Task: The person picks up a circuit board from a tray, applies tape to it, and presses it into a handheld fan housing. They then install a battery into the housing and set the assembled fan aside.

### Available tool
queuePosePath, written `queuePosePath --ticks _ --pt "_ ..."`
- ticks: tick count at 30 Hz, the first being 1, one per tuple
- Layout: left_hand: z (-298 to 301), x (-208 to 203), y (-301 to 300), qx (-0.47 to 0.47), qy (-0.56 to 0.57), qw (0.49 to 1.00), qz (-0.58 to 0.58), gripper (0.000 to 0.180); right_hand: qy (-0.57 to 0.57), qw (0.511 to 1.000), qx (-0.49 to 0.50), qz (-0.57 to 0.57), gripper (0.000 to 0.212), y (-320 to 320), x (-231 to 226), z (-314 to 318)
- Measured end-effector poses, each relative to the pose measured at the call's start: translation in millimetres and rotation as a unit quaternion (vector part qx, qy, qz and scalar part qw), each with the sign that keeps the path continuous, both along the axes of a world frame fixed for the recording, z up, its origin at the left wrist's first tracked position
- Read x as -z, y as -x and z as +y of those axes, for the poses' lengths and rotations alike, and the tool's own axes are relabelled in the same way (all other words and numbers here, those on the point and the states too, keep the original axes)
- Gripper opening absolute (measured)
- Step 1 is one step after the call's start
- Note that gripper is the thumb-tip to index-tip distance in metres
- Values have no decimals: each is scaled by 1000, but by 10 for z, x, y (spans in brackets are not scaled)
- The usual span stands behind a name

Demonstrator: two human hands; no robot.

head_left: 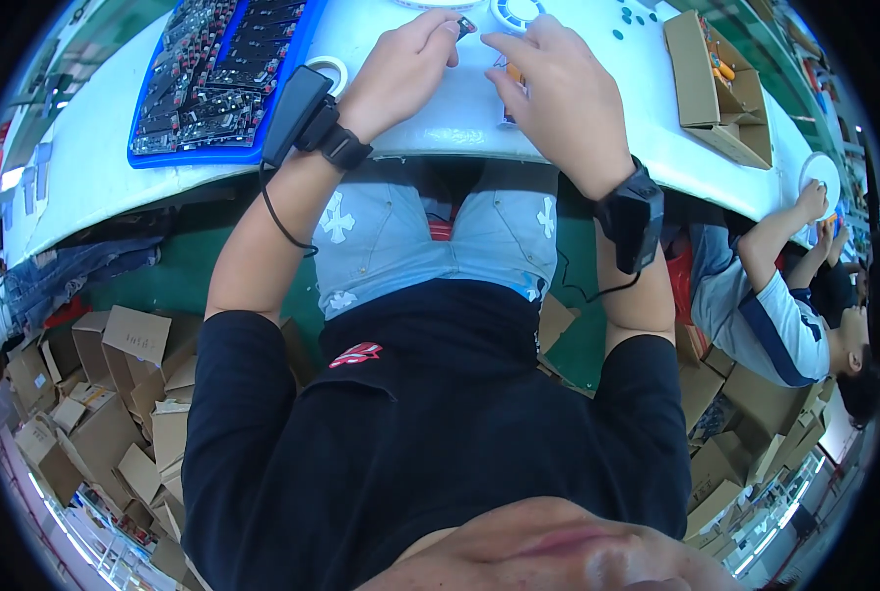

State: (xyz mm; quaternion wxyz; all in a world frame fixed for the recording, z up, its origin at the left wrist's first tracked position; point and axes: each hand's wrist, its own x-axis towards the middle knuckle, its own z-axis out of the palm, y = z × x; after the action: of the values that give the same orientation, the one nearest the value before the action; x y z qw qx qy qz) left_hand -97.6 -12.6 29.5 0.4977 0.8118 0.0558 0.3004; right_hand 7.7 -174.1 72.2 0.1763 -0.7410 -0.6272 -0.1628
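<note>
Over the glossy white bench [647,113], a small dark circuit board [465,27] is pinched by the left hand [400,74], seemingly leaving its far end exposed; the right hand [565,103] is held apart, fingers parted.

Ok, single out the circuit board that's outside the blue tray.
It is the small dark circuit board pinched in the left hand; the other circuit boards lie crowded together in the blue tray.

A small dark circuit board [466,26] juts from the left hand [405,67]; the right hand [570,94] partly hides an orange piece [514,74].
</note>
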Motion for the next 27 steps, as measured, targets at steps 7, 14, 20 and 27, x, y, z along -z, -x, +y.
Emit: queuePosePath --ticks 7,14,20,27 --pt "34 184 -1 -28 64 988 140 38 97 993 59 -41 19 -49 44 111" --pt "20 197 -24 -8 58 983 174 39 -114 988 -99 -28 13 -225 127 143" --pt "27 160 -9 -2 40 980 197 38 180 980 -61 50 14 -356 -257 159" --pt "21 184 5 -1 45 983 177 37 85 978 -117 151 9 -421 -288 151"
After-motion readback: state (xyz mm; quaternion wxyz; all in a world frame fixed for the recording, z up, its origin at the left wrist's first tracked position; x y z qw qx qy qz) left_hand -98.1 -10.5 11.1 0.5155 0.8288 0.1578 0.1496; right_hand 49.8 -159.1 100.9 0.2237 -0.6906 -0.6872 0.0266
